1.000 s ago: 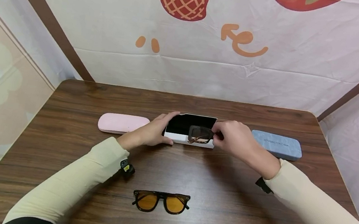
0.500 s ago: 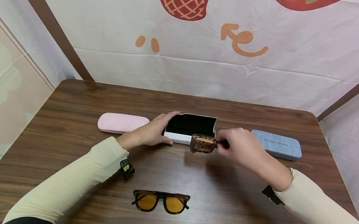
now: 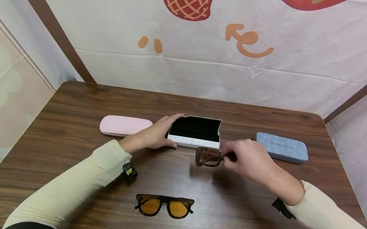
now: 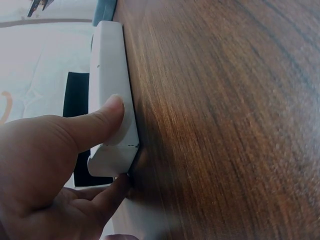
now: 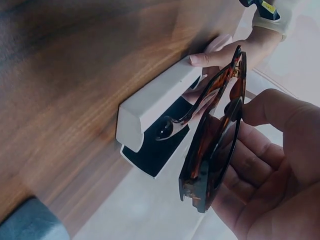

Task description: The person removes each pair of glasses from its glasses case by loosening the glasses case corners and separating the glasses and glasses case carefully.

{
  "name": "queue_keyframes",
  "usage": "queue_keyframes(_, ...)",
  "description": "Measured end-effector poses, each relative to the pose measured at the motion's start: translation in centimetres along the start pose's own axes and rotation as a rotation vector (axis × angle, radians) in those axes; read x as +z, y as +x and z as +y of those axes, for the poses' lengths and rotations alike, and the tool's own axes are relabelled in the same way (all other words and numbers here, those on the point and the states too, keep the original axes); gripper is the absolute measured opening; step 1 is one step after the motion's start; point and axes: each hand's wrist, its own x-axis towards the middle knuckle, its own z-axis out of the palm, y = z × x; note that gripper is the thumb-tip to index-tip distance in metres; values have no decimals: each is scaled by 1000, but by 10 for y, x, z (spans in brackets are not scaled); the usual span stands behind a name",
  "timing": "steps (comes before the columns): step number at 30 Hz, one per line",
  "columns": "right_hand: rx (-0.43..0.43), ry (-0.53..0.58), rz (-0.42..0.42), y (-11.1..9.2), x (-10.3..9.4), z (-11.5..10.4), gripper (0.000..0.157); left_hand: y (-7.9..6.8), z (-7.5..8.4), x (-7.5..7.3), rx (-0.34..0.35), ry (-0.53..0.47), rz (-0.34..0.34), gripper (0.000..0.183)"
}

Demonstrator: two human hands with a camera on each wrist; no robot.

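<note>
An open white glasses case [image 3: 190,143] with a black lining lies on the table. My left hand [image 3: 155,132] grips its left end; the left wrist view has the thumb on the outside of the white case [image 4: 109,70] and fingers at its end. My right hand [image 3: 251,159] pinches brown tortoiseshell sunglasses [image 3: 208,158], held above the table just in front of the case's right end. In the right wrist view, one temple arm of the sunglasses [image 5: 201,165] is swung out, and the thumb is against the frame. Part of the sunglasses is hidden by the right hand.
Black-framed glasses with amber lenses [image 3: 164,206] lie nearer the person. A pink glasses case [image 3: 124,126] sits left of the white one, partly behind the left hand. To the right is a closed blue case [image 3: 283,148]. A printed cloth hangs behind the table.
The right hand has drawn the sunglasses from over the white case toward the person and slightly right, now in front of it. The left hand and the case have stayed put.
</note>
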Motion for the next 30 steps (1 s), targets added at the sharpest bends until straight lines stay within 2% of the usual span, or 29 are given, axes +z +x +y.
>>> queue_keyframes(12, 9, 8, -62, -11, 7, -4, 13, -1, 1, 0, -3, -3, -8, 103)
queue_keyframes(24, -10, 14, -107, -30, 11, -14, 20, -2, 2, -2, -6, -3, -9, 102)
queue_keyframes(30, 8, 27, -131, -37, 13, -15, 21, -2, 2, -1, 1, -8, -9, 102)
